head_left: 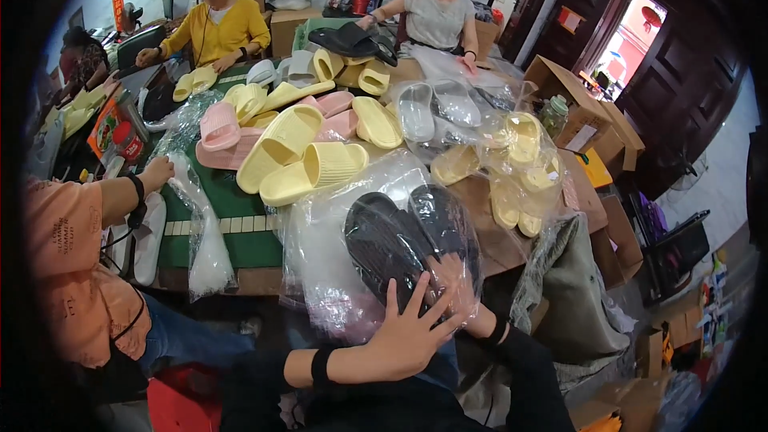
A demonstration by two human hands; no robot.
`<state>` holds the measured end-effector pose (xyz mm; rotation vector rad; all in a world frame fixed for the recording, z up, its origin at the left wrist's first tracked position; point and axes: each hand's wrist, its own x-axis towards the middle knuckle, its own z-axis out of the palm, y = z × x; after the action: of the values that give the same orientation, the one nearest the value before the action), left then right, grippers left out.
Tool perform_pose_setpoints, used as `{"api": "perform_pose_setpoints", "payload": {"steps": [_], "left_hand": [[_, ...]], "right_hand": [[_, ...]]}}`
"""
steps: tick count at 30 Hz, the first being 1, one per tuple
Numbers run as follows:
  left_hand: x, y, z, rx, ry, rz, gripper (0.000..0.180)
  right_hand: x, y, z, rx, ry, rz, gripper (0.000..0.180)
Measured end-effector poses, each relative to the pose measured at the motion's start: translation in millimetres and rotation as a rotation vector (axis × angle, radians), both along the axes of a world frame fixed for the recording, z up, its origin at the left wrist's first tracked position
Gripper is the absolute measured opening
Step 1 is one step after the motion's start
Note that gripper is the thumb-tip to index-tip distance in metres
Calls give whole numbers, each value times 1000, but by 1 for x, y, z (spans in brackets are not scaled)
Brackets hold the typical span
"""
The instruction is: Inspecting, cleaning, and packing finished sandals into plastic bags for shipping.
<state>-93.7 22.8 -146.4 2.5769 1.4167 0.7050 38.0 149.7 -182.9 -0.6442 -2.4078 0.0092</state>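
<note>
A pair of black slippers point(400, 240) lies inside a clear plastic bag point(328, 272) at the near table edge. My left hand point(408, 338) presses flat against the bag's lower end, fingers spread, holding nothing. My right hand point(450, 278) shows hazily through the plastic. It is closed around the heel end of the right black slipper and the bag film. Both wrists wear black bands.
Loose yellow slippers point(304, 162), pink slippers point(220, 132) and grey slippers point(436, 108) cover the green table point(232, 208). Bagged yellow slippers point(516, 172) lie to the right. One person sits at the left point(72, 264), two more across the table. Cardboard boxes point(588, 124) stand on the right.
</note>
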Motion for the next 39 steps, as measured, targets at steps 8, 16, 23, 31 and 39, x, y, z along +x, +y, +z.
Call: {"api": "perform_pose_setpoints", "payload": {"steps": [8, 16, 23, 31, 39], "left_hand": [[-38, -5, -10, 109, -156, 313, 54], [-54, -6, -48, 180, -792, 383, 54], [-59, 3, -46, 250, -1060, 516, 51], [-74, -7, -82, 50, -745, 361, 66], [-65, -22, -47, -99, -663, 393, 74]], "right_hand": [[-6, -7, 12, -267, -55, -374, 25], [-2, -29, 12, -594, -35, -242, 23], [-25, -27, 14, -662, 128, -33, 21], [-43, -17, 8, -492, 46, -175, 30], [-43, 2, 1, -344, -84, -237, 35]]}}
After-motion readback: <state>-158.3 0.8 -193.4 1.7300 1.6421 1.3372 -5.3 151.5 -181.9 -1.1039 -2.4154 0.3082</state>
